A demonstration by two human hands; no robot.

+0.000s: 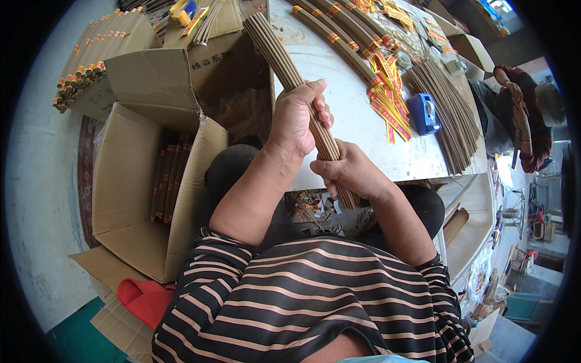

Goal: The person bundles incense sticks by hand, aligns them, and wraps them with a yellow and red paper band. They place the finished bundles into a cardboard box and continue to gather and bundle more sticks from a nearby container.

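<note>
A bundle of long brown incense sticks (274,51) slants across the front edge of the white table (357,124), its upper end to the far left. My left hand (295,118) is wrapped round its middle. Lower down, my right hand (351,168) grips the same bundle near its lower end, thumb across the front. No band shows on the visible parts of the sticks. Right of my hands lie red and yellow paper strips (387,97) and a blue tape dispenser (425,114). A fan of loose incense sticks (445,115) spreads beside the dispenser.
Banded incense bundles (330,36) lie at the table's far side. On my left stands an open cardboard box (130,199) holding dark banded bundles (171,178). More bundles are stacked (91,57) at far left. Another person (520,115) is at the right.
</note>
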